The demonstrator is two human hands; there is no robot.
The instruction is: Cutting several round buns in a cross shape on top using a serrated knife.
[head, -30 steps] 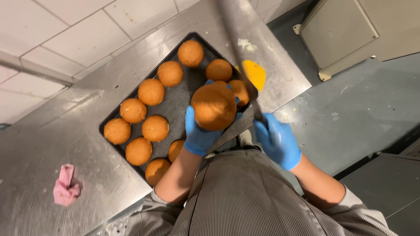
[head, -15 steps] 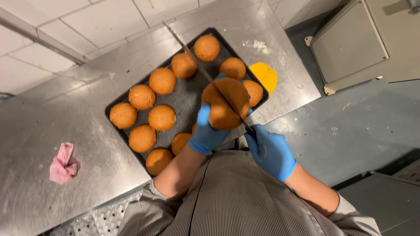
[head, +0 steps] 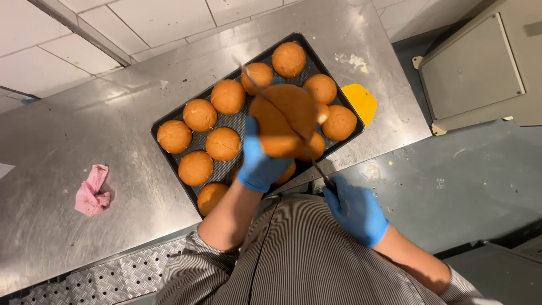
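The bun (head: pixel 284 120) has been lifted a bit higher and nearer to the camera than half a second ago, and the knife (head: pixel 282 121) is now laid right across its top.

On the far left of the steel surface (head: pixel 68 237), a crumpled pink cloth (head: pixel 92 190) can be seen, well apart from everything else. Next, a dark baking tray (head: pixel 169 148) is set on the surface, and many round brown buns are sat in rows in it. Above the tray, the big bun is held up by the left hand (head: pixel 259 164) in a blue glove; the grip is closed around the bun from below. The thin knife blade is pressed on the bun in a slanted line. The knife handle is held tight in the closed grip of the right hand (head: pixel 355 209), also in a blue glove, just past the near edge of the surface. A yellow scraper (head: pixel 363 101) is tucked beside the right end of the tray.
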